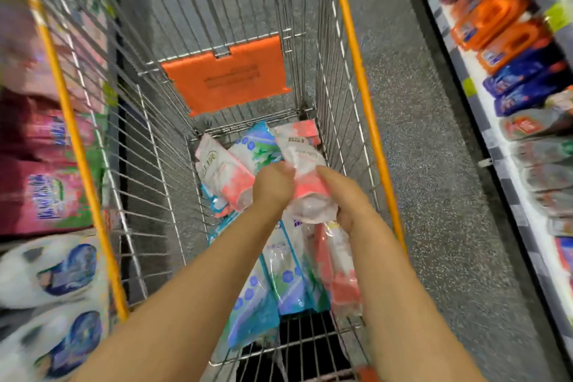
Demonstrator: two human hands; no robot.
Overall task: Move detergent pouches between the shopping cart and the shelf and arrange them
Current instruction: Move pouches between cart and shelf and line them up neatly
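We hold a pink-and-white detergent pouch [305,170] in both hands, lifted above the pile inside the shopping cart [217,25]. Our left hand [273,184] closes its fingers around the pouch's left edge near the middle, and our right hand [344,195] wraps its fingers around the lower right part, where the clear plastic bulges out beside the palm. The pouch tilts away from us, its pink top end pointing toward the far right corner of the basket. Below it more pouches lie in a loose heap on the wire floor: another pink-and-white pouch [221,172] just left of our left hand, a blue-and-green pouch [255,149] between the two pink ones, and further blue pouches [279,285] and a pink one [342,279] under our forearms. An orange seat flap [226,74] hangs on the cart's far wire wall, and yellow rails [359,77] run along its top edges. On our right a shelf [483,96] carries blurred orange, blue and grey packs; on our left, pink and white packages [46,189] sit close beside the cart. The speckled grey floor [434,195] shows between cart and shelf.
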